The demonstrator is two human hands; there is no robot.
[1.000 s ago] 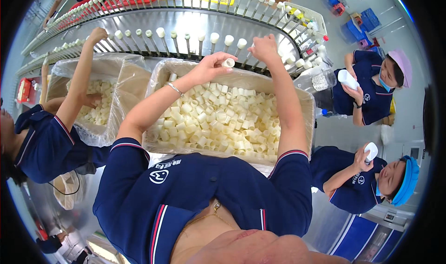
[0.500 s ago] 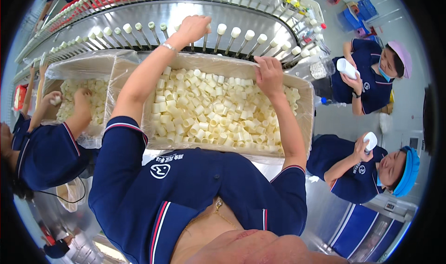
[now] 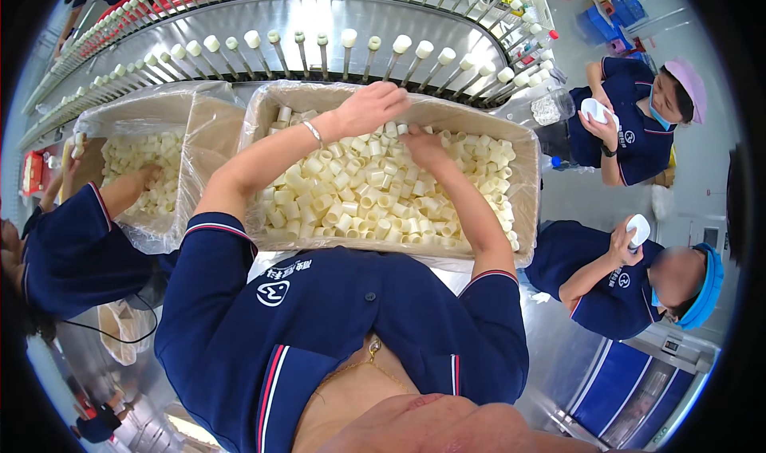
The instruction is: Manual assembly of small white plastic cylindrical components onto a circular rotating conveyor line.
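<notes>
My left hand (image 3: 371, 108) is over the far part of a plastic-lined box (image 3: 523, 182), its fingers stretched out and nothing visible in them. Lower and further right, my right hand (image 3: 427, 148) reaches into the heap of short cream plastic caps (image 3: 359, 186). Its fingers are bent around a cap (image 3: 402, 128) at the far side of the heap. Just beyond the box runs a curved row of upright metal rods (image 3: 348, 58). Most rods carry a cream cap (image 3: 400, 44) on top, while a few near the middle look different at the tip.
At left, another person's arm (image 3: 128, 190) reaches into a second lined box (image 3: 187, 158) of caps. Two people at right hold white containers (image 3: 598, 112). A clear bag (image 3: 552, 108) lies beside the rods' right end. Blue bins (image 3: 618, 18) stand further off.
My left hand has come back from the rods to above the box. My right hand has moved from the far rim down into the caps. The rods have shifted along.
</notes>
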